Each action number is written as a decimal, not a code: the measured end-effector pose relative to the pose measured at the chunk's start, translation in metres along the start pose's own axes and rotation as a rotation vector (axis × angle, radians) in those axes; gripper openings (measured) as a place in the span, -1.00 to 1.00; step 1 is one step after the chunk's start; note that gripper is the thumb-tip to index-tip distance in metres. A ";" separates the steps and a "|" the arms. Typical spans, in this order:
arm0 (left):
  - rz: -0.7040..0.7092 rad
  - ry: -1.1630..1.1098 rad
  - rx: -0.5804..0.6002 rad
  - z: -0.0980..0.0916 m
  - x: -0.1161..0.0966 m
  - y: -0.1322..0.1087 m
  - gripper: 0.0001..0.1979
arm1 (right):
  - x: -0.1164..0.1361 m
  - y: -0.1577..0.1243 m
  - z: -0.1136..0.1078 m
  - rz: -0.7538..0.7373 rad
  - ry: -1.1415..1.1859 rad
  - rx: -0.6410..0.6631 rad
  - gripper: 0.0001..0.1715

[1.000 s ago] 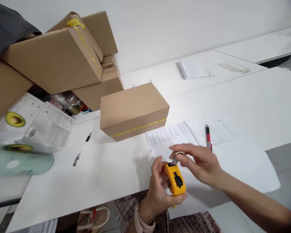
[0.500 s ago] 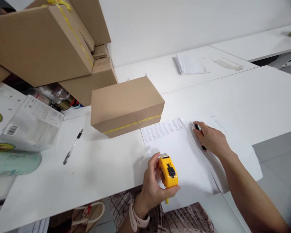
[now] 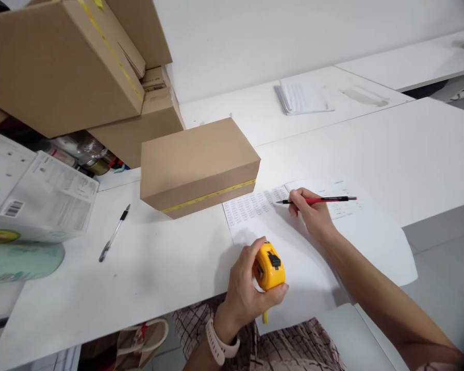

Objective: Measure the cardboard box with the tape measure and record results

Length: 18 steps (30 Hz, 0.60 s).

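Observation:
My left hand [image 3: 247, 288] is wrapped round a yellow tape measure [image 3: 269, 266] near the front edge of the white table [image 3: 147, 278]. My right hand [image 3: 312, 212] grips a red pen [image 3: 325, 199] and holds its tip over a printed sheet of small figures [image 3: 255, 208]. A brown cardboard box with a strip of yellow tape [image 3: 197, 165] lies just behind the sheet, to the left of the pen.
A stack of larger cardboard boxes [image 3: 62, 67] leans at the back left over a white printed carton [image 3: 42, 198]. A clear ballpoint pen [image 3: 114, 233] lies on the table at left. A pile of papers [image 3: 301, 97] sits on the far desk.
My right hand left the tape measure, reached right to the red pen on the paper, picked it up and brought its tip over the printed sheet. My left hand kept the tape measure.

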State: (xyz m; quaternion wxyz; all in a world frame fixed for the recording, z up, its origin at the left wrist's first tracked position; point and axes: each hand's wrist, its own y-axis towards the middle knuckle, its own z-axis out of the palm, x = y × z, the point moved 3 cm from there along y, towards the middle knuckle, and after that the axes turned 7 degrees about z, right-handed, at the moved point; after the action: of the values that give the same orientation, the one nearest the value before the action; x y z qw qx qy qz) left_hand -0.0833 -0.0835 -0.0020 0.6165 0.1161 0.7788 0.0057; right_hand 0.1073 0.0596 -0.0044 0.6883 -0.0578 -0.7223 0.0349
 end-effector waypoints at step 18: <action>0.461 1.262 -0.491 -0.140 -0.095 0.132 -0.26 | -0.015 0.012 0.007 -0.007 -0.083 0.039 -0.57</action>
State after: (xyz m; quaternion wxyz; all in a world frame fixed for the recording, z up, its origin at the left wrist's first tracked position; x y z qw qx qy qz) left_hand -0.1745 0.0462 0.1432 0.0396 0.1102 0.9188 0.3768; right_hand 0.1013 0.0696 -0.0216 0.6589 -0.0404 -0.7495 0.0489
